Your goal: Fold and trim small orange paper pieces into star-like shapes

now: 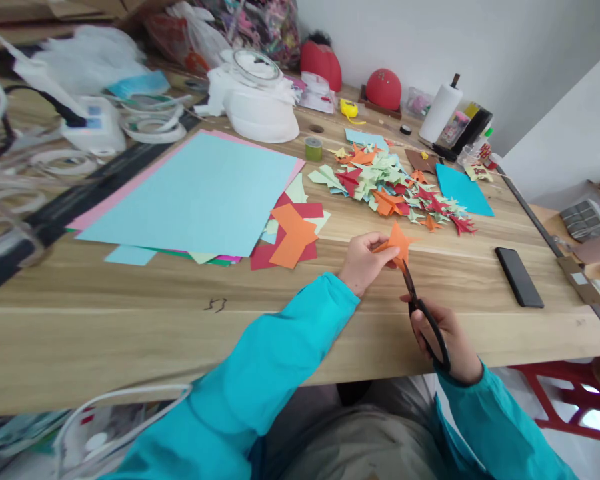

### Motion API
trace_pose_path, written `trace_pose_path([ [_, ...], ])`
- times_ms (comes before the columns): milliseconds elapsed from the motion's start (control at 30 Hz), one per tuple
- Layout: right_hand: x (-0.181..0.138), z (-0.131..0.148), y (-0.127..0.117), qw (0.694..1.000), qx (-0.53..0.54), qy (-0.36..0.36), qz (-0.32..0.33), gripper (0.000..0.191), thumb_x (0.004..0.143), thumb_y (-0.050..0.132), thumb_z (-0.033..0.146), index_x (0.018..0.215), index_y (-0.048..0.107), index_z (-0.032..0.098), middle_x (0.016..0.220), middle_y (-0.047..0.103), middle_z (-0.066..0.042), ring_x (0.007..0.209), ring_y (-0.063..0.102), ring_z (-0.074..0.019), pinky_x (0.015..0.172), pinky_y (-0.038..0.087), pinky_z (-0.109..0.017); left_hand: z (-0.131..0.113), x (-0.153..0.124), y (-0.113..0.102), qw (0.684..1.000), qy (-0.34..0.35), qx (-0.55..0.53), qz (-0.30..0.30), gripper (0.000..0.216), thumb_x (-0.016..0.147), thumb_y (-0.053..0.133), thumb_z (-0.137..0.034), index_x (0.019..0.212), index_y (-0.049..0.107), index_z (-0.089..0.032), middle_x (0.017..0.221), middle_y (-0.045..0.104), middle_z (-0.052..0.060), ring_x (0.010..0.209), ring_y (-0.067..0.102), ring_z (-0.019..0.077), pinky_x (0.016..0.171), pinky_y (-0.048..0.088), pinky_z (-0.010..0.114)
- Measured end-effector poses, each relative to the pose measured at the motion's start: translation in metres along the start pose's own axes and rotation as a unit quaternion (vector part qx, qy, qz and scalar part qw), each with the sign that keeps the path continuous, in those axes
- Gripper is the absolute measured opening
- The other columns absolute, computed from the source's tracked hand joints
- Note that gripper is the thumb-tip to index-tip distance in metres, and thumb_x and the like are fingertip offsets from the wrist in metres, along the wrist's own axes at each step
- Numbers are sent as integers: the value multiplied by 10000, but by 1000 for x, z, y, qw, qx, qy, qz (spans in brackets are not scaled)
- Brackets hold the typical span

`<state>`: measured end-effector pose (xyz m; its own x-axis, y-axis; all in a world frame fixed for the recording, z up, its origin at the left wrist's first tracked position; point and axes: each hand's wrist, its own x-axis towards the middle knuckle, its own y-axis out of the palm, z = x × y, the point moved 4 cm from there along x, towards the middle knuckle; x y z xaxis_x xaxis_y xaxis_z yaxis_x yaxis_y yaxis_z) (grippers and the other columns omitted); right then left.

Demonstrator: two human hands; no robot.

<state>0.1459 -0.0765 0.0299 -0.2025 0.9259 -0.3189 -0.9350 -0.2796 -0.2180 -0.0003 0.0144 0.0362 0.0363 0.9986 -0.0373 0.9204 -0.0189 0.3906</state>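
Note:
Between the thumb and fingers of my left hand (363, 263) is a folded orange paper piece (399, 241) with pointed ends. My right hand (453, 337) grips black-handled scissors (420, 310), whose blades point up and meet the lower edge of that orange paper. Whether the blades have paper between them I cannot tell. Beyond both hands lies a heap of cut and folded paper shapes (380, 177) in green, red and orange. To the left of my left hand an orange paper scrap (294, 235) rests on red scraps (263, 258).
Large light blue sheets (195, 193) cover the left of the table. A phone (519, 277) lies at the right, and a blue paper square (464, 190) sits behind it. Along the back stand a green spool (313, 149), a yellow tape measure (349, 109) and a white roll (441, 110).

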Motion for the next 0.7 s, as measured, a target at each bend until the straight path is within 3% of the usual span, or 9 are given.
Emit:
trace_pose_path([
  [700,1,1,-3,998,-53,-6,-19,530,771,527,524,1112,563,119,430,375,62,346,333,-62,329,234,-187,7,2,0,997,-32,-68,-2,143,580,675,-228,617,616,-103,591,642,38,498,591,124,487,503,247],
])
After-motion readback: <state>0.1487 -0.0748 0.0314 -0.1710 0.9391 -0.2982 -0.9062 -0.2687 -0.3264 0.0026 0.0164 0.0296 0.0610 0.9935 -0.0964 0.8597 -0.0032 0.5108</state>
